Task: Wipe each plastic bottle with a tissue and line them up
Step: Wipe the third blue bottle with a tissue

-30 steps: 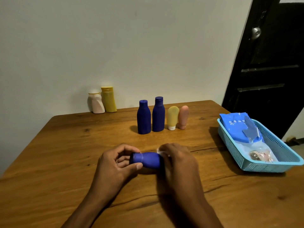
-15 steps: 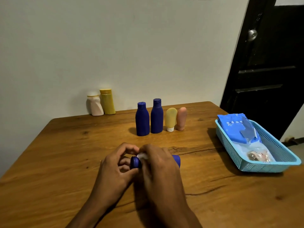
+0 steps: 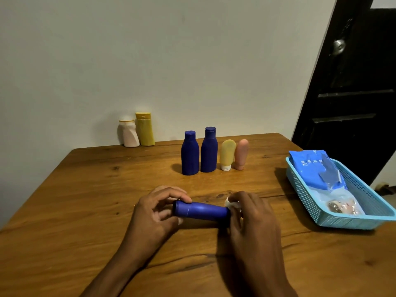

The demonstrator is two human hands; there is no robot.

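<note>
Head view: bottle wiping, risk of slip

Left hand (image 3: 157,213) pinches the cap end of a blue bottle (image 3: 201,211) held sideways just above the surface (image 3: 85,211). Right hand (image 3: 250,213) presses a tissue (image 3: 231,204) to its base. Likely fault: the light pinch lets it twist free, rolling toward the standing row (image 3: 214,153).

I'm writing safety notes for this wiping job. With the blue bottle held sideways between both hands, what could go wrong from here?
1. The blue bottle is gripped only at its cap end by the left hand; the right hand pressing the tissue might make it slip and roll.
2. The standing row is tight; adding this bottle could topple a neighbour.
</note>
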